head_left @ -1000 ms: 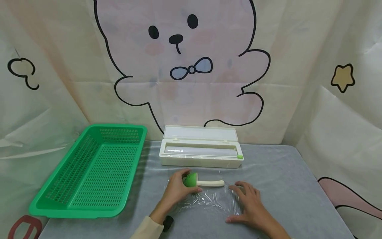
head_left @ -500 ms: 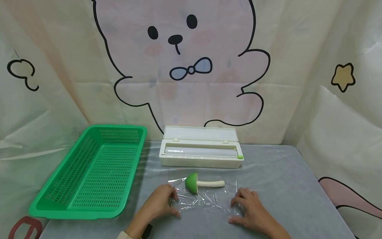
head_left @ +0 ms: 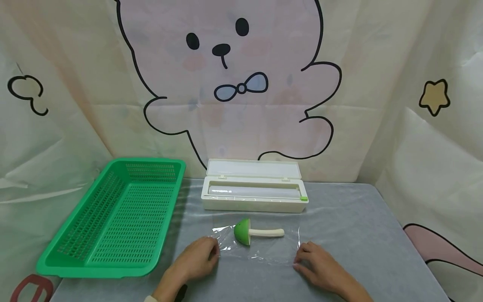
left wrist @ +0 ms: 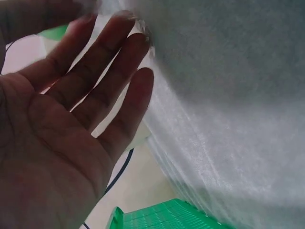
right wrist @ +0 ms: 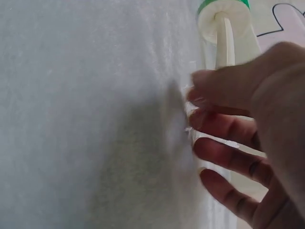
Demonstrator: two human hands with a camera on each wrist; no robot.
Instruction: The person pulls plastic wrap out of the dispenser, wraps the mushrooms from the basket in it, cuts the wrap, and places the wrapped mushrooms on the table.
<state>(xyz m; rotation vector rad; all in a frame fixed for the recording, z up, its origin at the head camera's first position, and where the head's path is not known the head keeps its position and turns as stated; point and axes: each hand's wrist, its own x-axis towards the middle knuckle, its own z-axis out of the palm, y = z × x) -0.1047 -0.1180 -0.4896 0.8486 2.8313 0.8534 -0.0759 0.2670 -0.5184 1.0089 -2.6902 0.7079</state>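
Note:
A toy mushroom [head_left: 242,232] with a green cap and a cream stem lies on its side on a sheet of clear plastic wrap [head_left: 260,253]. My left hand [head_left: 198,258] pinches the sheet's near left corner between thumb and fingers. At the near right corner my right hand [head_left: 320,266] pinches the film the same way. In the right wrist view the mushroom's stem [right wrist: 225,40] shows beyond the thumb, while the other fingers [right wrist: 228,160] are spread. The left wrist view has the loosely bent fingers [left wrist: 136,95] at the film, the thumb tip blurred at the top.
Behind the mushroom stands a white plastic wrap dispenser [head_left: 254,204], its lid raised and a roll inside. A green perforated basket [head_left: 158,262] sits to the left. Grey cloth [head_left: 377,251] covers the table; a printed curtain [head_left: 354,84] rises behind it.
My left hand has let go of the mushroom and moved down and left to the sheet's near corner. The right hand has shifted slightly nearer. The sheet now lies flatter, with fewer creases.

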